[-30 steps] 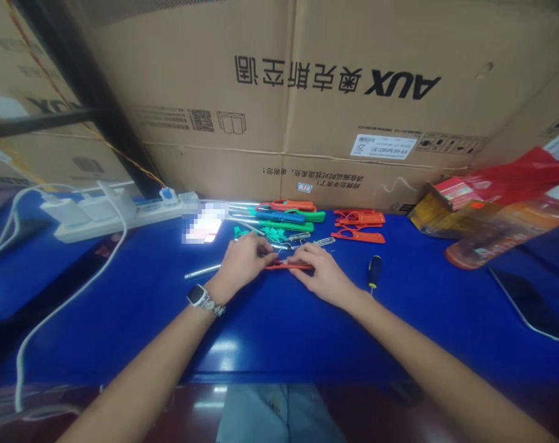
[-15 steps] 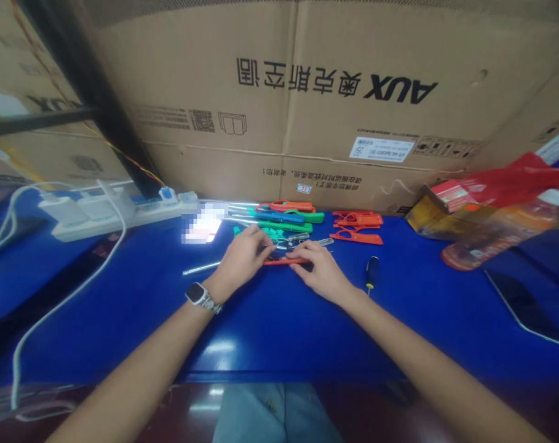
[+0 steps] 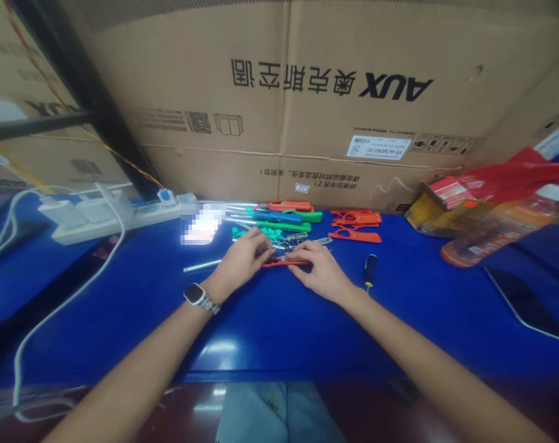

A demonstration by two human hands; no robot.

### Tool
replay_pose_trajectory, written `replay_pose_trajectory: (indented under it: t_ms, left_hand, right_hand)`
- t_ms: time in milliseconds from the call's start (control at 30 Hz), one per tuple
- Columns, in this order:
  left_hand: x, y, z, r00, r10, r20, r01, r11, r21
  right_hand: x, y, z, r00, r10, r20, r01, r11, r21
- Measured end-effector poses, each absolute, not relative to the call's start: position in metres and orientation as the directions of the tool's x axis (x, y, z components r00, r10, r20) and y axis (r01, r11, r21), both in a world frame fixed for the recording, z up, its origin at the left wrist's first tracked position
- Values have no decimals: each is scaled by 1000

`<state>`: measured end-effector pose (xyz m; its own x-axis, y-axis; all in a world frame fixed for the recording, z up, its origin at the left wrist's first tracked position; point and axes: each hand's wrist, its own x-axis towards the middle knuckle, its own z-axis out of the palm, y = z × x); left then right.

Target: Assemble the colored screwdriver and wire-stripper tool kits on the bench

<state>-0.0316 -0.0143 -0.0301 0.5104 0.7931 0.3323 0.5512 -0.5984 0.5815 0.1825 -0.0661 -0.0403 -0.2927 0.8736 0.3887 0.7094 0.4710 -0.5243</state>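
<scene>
Low on the blue table lies an orange lighter casing (image 3: 283, 263), with a metal tube (image 3: 202, 266) reaching out past my left wrist. My left hand (image 3: 245, 257) has its fingers curled at the casing's left end; its fingertips are partly hidden. With thumb and fingers bent, my right hand (image 3: 320, 267) grips the right end. Small parts inside the casing are too blurred to name. Just behind my hands are green plastic pieces (image 3: 272, 234) and clear lighter tanks (image 3: 297, 236). Behind these lie a blue-handled lighter (image 3: 281, 217) and several green and orange ones.
Orange casing halves (image 3: 357, 237) lie to the right, with a screwdriver (image 3: 370, 269) nearer me. A drink bottle (image 3: 495, 231) and a phone (image 3: 523, 304) are farther right. A power strip (image 3: 117, 215) with white cables stands left. A large cardboard box (image 3: 279, 123) walls off the back.
My left fingers have shifted slightly, and the small dark and metal part seen between my hands now looks lower, at the casing. The view has tilted a little. My right hand stays on the casing.
</scene>
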Motion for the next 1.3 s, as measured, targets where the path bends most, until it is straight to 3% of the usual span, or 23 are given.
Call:
replay_pose_trajectory:
  t_ms: [233, 500, 833, 1100, 1300]
  left_hand:
    - [-35, -19, -21, 640, 720, 269, 487, -651, 582]
    - [-34, -21, -26, 634, 718, 289, 495, -663, 562]
    - [-37, -27, -17, 706, 667, 237, 472, -693, 545]
    - [-41, -22, -19, 728, 653, 210, 453, -687, 567]
    - [-43, -28, -17, 674, 702, 229, 540, -680, 495]
  right_hand:
    - [186, -67, -43, -314, 852, 418, 706, 504, -498]
    - [185, -66, -43, -287, 866, 409, 716, 478, -509]
    - [175, -71, -32, -381, 809, 448, 737, 558, -381]
    - [172, -69, -32, -393, 813, 428, 742, 556, -374]
    - [171, -61, -36, -376, 820, 432, 749, 543, -379]
